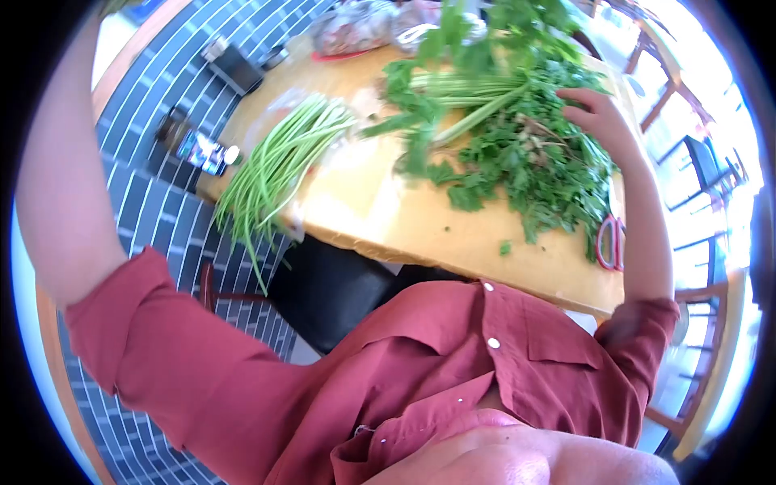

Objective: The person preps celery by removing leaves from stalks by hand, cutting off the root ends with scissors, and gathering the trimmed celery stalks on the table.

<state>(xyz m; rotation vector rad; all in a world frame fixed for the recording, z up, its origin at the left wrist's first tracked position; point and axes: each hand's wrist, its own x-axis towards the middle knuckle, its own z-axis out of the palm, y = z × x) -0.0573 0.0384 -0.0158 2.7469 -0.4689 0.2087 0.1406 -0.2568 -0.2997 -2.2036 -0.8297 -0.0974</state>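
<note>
My right hand [596,115] is at the right edge of a leafy heap of greens [533,170], its fingers stretched out and apart; whether they touch the leaves I cannot tell. Pale celery stalks [477,90] lie across the table beside the heap, with blurred leaves [440,48] above and left of them. My left arm reaches up along the left side of the view, and its hand is cut off at the top. Nearest that side on the table is a bunch of long thin green stems [283,153], its ends hanging over the edge.
Scissors [610,242] lie at the right edge of the wooden table [380,194]. Plastic bags [356,28] sit at the far side. A black chair [331,291] stands by the near edge. Left are a dark holder [233,69] and a jar-like container [194,148].
</note>
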